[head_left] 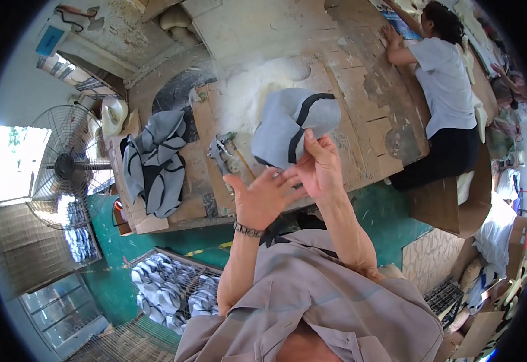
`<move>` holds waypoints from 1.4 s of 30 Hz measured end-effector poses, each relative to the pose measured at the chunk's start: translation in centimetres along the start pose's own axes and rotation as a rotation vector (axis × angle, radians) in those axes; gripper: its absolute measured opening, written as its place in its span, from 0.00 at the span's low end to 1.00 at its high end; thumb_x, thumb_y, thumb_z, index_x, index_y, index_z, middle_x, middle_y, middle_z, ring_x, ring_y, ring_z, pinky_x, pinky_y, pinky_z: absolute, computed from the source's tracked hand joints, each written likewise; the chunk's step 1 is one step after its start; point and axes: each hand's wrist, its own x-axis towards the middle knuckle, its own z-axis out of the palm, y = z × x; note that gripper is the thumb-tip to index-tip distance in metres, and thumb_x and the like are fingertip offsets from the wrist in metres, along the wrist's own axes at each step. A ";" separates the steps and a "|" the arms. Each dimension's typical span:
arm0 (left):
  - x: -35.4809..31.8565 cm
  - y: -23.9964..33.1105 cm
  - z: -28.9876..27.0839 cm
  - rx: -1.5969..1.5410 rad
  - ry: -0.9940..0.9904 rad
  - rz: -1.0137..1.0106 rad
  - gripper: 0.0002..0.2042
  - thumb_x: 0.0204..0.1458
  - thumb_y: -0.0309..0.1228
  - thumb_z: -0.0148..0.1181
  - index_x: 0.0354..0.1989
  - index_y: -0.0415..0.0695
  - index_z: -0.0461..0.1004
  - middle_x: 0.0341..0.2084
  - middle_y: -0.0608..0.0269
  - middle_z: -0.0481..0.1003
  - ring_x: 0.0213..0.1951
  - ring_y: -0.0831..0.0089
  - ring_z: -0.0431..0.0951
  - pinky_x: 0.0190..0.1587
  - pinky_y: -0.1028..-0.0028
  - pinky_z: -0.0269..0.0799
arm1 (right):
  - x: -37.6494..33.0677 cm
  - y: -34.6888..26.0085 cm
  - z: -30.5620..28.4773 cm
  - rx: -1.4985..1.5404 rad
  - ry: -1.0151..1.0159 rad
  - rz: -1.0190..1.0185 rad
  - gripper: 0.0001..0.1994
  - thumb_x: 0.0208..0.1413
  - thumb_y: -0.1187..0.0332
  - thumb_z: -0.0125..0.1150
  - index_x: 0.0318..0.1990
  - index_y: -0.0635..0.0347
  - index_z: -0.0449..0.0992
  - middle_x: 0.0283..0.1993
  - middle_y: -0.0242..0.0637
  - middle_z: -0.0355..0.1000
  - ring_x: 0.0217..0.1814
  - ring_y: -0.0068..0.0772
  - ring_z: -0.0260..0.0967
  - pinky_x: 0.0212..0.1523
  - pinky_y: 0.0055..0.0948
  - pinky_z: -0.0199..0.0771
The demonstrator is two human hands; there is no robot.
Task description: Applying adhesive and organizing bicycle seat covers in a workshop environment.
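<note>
My right hand [323,166] pinches the lower edge of a curved grey fabric piece [284,123] crossed by a black band, thumb in front. It is held up over the table, its cupped shape bulging away from me. My left hand [260,199] is open with fingers spread, just below the piece; its fingertips are close to my right hand's fingers, and I cannot tell if they touch the cloth. A metal spray gun [220,151] lies on the table beyond my left hand. Further left, a loose heap of grey and black fabric pieces [158,157] rests near the table edge.
Worn cardboard [360,120] covers the table, whitened with residue. A caged fan [64,166] stands at the left. Below the table, wire racks hold many grey-white shaped pieces [161,286]. At the far right a co-worker [444,78] leans on the table beside a cardboard box [450,202].
</note>
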 end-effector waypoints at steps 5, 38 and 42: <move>5.5 1.5 0.4 -0.174 0.273 0.314 0.55 0.45 0.75 0.57 0.70 0.39 0.58 0.63 0.53 0.68 0.66 0.55 0.65 0.69 0.50 0.59 | 1.4 -1.6 -0.7 -0.073 -0.057 -0.101 0.13 0.67 0.70 0.60 0.56 0.63 0.73 0.58 0.39 0.77 0.58 0.31 0.75 0.60 0.35 0.75; 0.2 0.2 -7.0 0.217 0.384 0.266 0.22 0.67 0.40 0.56 0.66 0.45 0.68 0.62 0.63 0.73 0.63 0.67 0.72 0.66 0.60 0.68 | -1.0 -4.4 -12.4 -0.087 0.277 0.181 0.27 0.68 0.50 0.57 0.66 0.59 0.69 0.66 0.38 0.72 0.69 0.39 0.67 0.71 0.47 0.61; -4.0 -2.9 -13.2 0.259 0.591 0.208 0.15 0.67 0.34 0.56 0.59 0.46 0.72 0.55 0.66 0.77 0.58 0.71 0.75 0.61 0.63 0.71 | -4.8 -1.8 -19.7 -0.204 0.486 0.358 0.24 0.67 0.53 0.58 0.64 0.56 0.72 0.63 0.37 0.74 0.64 0.36 0.70 0.66 0.42 0.68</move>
